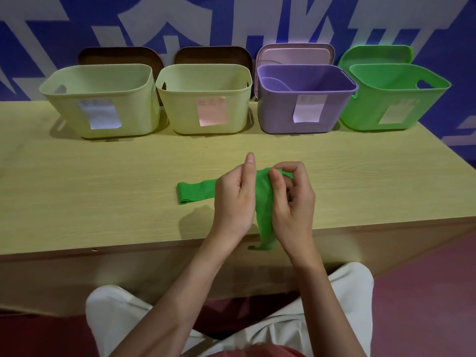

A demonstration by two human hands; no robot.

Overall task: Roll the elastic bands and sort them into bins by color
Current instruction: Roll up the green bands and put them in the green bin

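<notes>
At the middle of the pale wooden bench [103, 176], toward its near edge, both hands worked one green elastic band [195, 190]. Its flat folded end lay on the bench out at nine o'clock from the hands; the rest rose between the palms, and a loose tail hung past the near edge at six o'clock. The left hand [235, 199] was held edge-on with its fingers curled round the band and the thumb pointing up toward twelve. The right hand [291, 202] pinched the bunched top of the band between thumb and bent fingers, touching the left hand's fingertips.

Along the far side at twelve o'clock stood four bins in a row, each with a paper label whose writing was too blurred to read: a pale yellow-green bin [100, 101] at the left, a second yellow-green bin [203, 99] beside it, then a purple bin [304, 99], and a green bin [391, 99] at the right end. Lids leaned upright behind them against a blue-and-white wall [231, 19].
</notes>
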